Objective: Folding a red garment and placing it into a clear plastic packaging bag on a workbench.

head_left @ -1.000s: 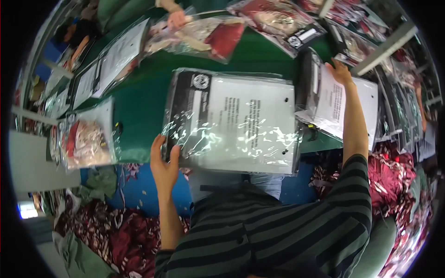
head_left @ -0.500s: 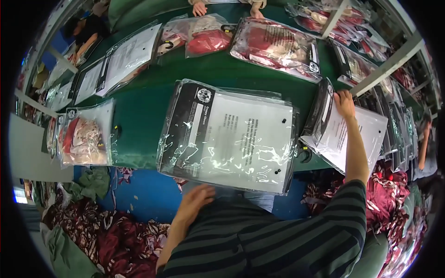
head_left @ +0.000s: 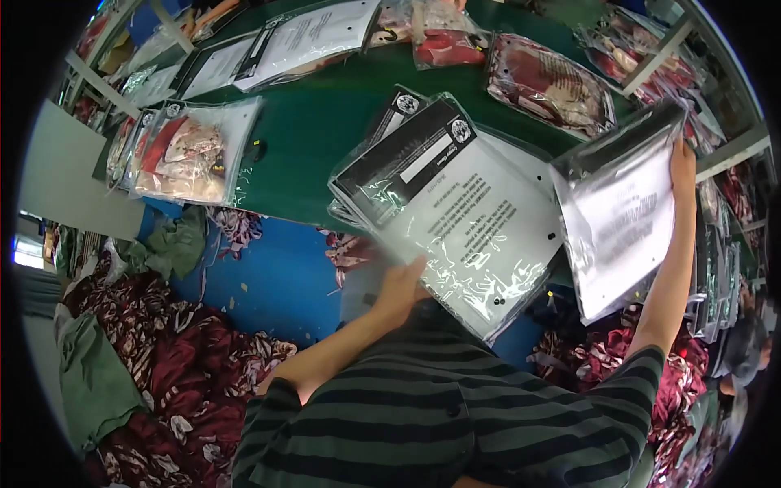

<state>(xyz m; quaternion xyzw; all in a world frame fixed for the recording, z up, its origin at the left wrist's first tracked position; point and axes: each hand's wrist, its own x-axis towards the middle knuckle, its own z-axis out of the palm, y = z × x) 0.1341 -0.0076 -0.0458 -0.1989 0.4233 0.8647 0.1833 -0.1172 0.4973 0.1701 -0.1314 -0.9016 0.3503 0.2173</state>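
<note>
In front of me a clear plastic packet (head_left: 488, 220) with a black header and a white printed sheet lies turned at an angle. It overlaps other similar packets (head_left: 390, 110) beneath it. At its near left edge my left hand (head_left: 400, 289) is closed on the plastic, some fingers hidden under it. On the right, my right hand (head_left: 682, 163) grips the outer edge of another such packet (head_left: 622, 215), which is raised and tilted. Its white sheet faces up and catches the light.
Packed red and cream garments lie at the left (head_left: 183, 159) and far right (head_left: 553, 85) of the green table (head_left: 297, 138). White metal posts (head_left: 736, 150) stand at the right. Loose maroon fabric (head_left: 179, 358) heaps on the blue floor (head_left: 268, 276).
My right hand has lifted its packet and tilted it. My left hand has come up to the central packet, which now lies turned over those below. The view has shifted.
</note>
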